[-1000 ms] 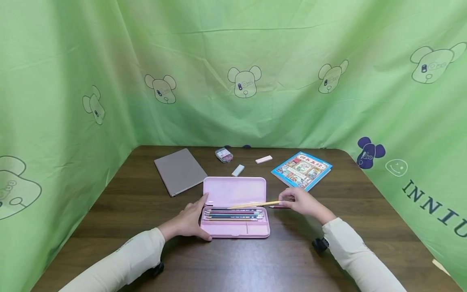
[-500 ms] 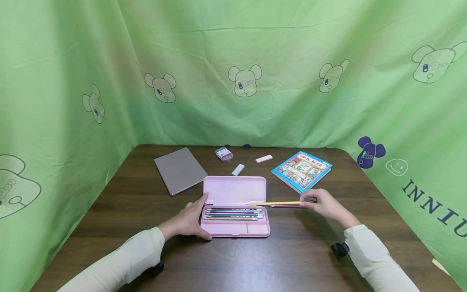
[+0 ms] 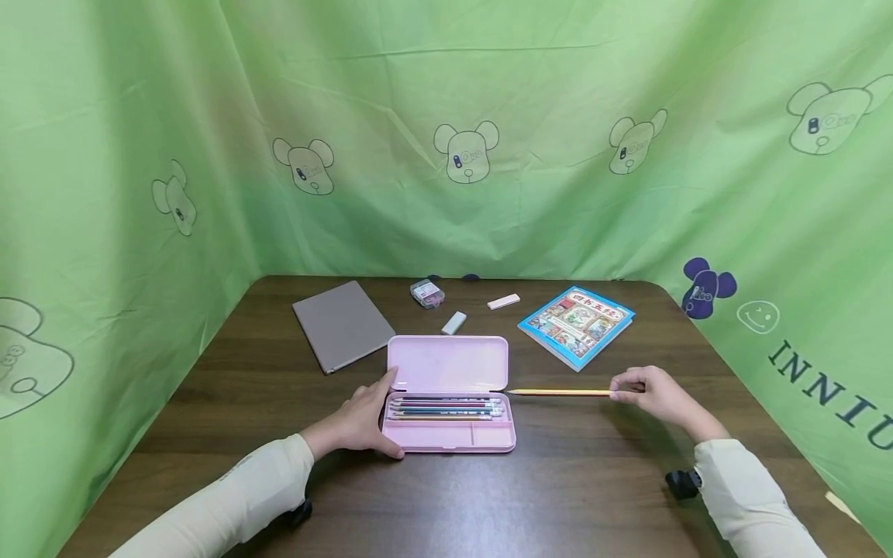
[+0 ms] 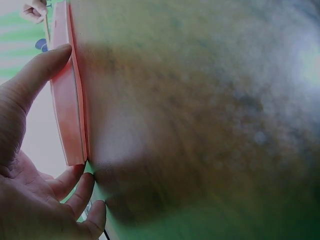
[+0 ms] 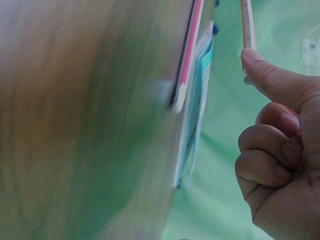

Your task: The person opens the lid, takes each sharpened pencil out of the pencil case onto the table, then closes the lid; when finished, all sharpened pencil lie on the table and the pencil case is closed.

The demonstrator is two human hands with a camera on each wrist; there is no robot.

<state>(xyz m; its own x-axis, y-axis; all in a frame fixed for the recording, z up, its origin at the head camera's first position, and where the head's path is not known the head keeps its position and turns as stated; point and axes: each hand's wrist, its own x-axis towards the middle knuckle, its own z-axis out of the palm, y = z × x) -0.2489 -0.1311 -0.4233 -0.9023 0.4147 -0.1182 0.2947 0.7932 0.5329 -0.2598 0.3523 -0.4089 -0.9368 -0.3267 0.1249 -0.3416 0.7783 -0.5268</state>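
Note:
An open pink pencil case (image 3: 446, 439) lies mid-table with its lid tipped back; several pencils (image 3: 443, 408) lie in its rear compartment. My left hand (image 3: 361, 418) spans the case's left end, thumb at the front side and fingers toward the hinge. To the right of the case, my right hand (image 3: 652, 391) pinches the end of a yellow pencil (image 3: 558, 392) between thumb and index finger, its point toward the case. A reddish pencil (image 5: 189, 50) lies on the table below it in the right wrist view, mostly hidden in the head view.
Behind the case lie a grey notebook (image 3: 343, 325), a small clear box (image 3: 427, 294), a white eraser-like block (image 3: 453, 323) and a pale pink bar (image 3: 504, 301). A blue-edged book (image 3: 577, 324) sits back right. Green printed cloth (image 3: 391, 209) surrounds the table.
My right hand has drawn the yellow pencil rightward, from over the case's hinge side to beside the case. My left hand and the case stay put.

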